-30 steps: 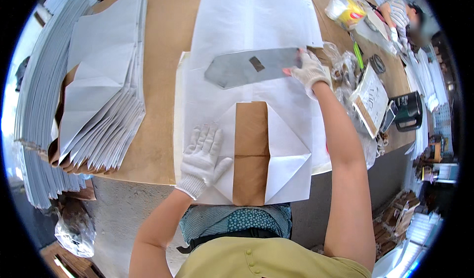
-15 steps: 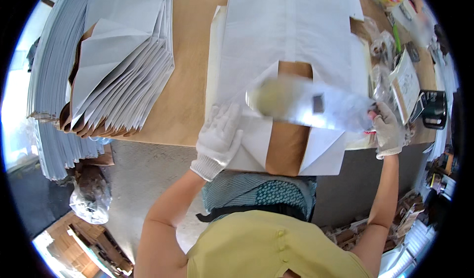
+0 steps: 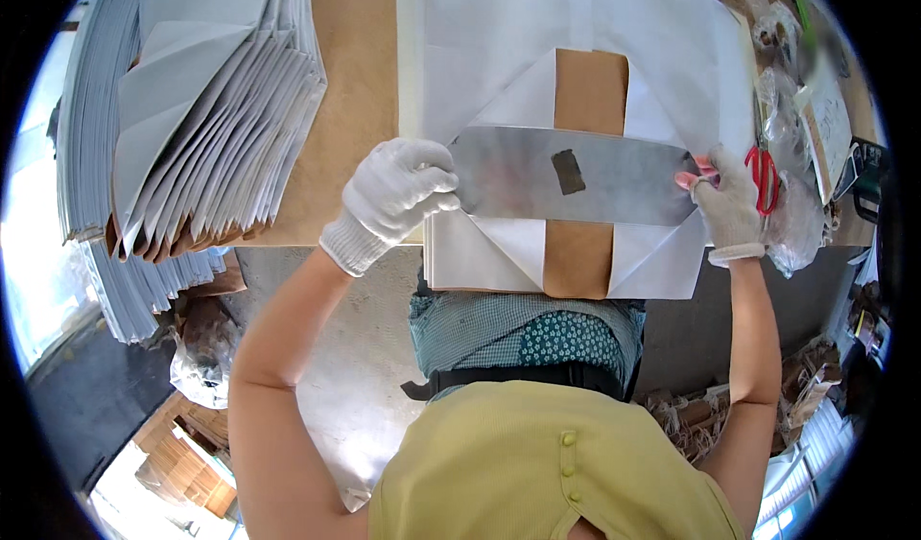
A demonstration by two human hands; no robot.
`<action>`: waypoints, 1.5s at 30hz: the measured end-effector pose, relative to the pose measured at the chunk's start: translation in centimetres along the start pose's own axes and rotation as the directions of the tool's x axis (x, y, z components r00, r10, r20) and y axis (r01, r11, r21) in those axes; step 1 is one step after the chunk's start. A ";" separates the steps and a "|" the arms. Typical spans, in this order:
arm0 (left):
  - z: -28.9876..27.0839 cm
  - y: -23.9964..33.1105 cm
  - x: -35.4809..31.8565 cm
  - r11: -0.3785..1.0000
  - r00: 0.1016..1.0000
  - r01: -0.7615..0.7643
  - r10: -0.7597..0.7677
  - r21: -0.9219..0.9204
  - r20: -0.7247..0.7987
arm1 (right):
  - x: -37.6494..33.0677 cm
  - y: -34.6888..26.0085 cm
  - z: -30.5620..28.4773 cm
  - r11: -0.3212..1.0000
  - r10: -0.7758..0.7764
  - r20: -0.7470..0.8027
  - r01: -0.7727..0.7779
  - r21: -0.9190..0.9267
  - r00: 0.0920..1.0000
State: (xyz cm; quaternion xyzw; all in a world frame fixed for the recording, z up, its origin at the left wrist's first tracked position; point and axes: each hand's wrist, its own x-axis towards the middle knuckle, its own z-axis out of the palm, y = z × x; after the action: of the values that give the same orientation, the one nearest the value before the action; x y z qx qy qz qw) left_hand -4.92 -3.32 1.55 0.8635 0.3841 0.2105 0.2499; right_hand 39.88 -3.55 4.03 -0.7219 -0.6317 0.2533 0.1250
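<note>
Gripping metal plate [image 3: 576, 176] | left hand [image 3: 398, 195] curled | right hand [image 3: 727, 204] pinching

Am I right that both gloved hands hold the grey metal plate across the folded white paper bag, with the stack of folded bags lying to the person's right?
Not quite: the head view shows the stack of folded bags on the person's left. Both hands, left and right, do hold the grey metal plate across the folded white paper bag.

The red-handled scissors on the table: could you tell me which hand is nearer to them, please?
Right. The right hand grips the metal plate beside the scissors; the left hand holds the plate's far end.
</note>
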 end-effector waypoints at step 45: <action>8.0 5.0 11.5 0.903 0.891 0.429 -0.429 -0.033 -0.146 | 2.3 0.3 0.3 0.888 -0.294 0.166 0.333 -0.317 0.941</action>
State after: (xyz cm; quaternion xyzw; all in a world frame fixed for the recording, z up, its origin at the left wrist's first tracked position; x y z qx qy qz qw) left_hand 9.42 0.43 0.16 0.7391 0.5830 0.2145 0.2604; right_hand 40.14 -1.38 3.20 -0.6054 -0.7802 0.1572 0.0016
